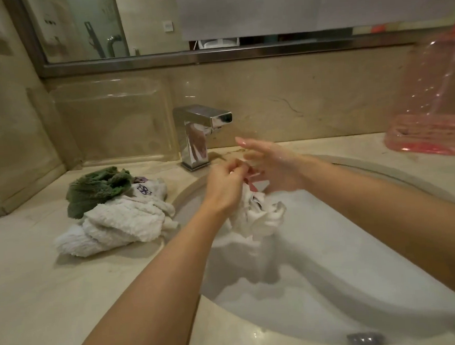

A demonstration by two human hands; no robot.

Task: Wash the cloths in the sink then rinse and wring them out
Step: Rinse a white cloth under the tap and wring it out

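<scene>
left hand (226, 184) pinches the top of a wet white cloth (254, 215), which hangs over the sink (322, 246) below the tap (200, 132). right hand (273, 166) sits just beside it, fingers spread and straight (contact with the cloth unclear). white towel (116, 226) and green cloth (97, 189) lie heaped on the counter (40, 296), left of the sink.

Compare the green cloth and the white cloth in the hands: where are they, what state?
The green cloth lies bunched on the counter left of the sink, untouched; the white cloth hangs over the basin, pinched by the left hand, with the right hand at its top. The green one is plain; the white one shows a red mark near the fingers. Both are crumpled.
</scene>
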